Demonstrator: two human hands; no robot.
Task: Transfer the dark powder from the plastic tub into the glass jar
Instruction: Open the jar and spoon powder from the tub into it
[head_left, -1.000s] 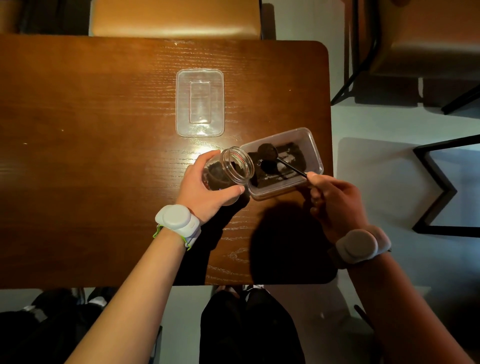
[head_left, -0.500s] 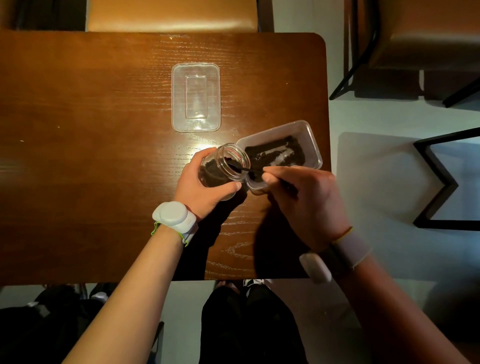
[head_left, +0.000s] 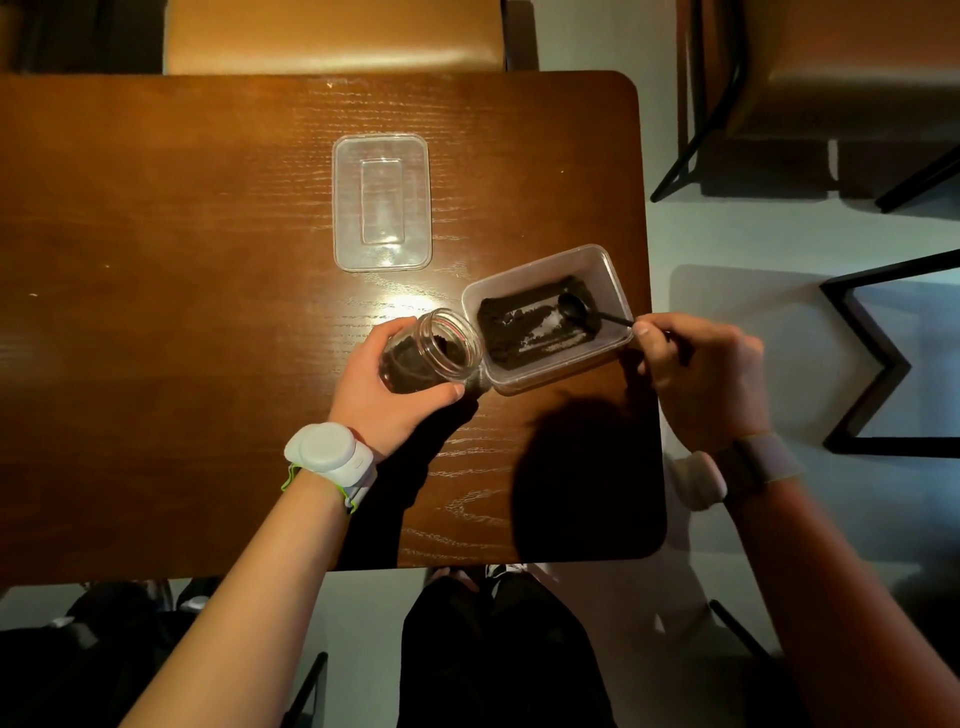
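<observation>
On the dark brown wooden bench (head_left: 208, 312) the left hand (head_left: 387, 395) wraps its grip round a small clear glass jar (head_left: 431, 351), fingers over the far side and thumb along the near side. The jar is tilted, its open mouth turned toward the clear rectangular plastic tub (head_left: 602, 270) just beside it on the right, and it already holds dark powder in its lower part. The tub sits near the bench's right edge, angled, with a layer of dark powder (head_left: 498, 332) spread across its bottom and bare patches showing through.

The right hand (head_left: 701, 374), at the tub's right corner, pinches the thin handle of a small black spoon (head_left: 574, 307) in a narrow grip; the spoon's bowl lies inside the tub, over the powder at its right end.

A clear rectangular plastic lid (head_left: 383, 202) lies flat farther back on the bench, apart from the tub and jar.
</observation>
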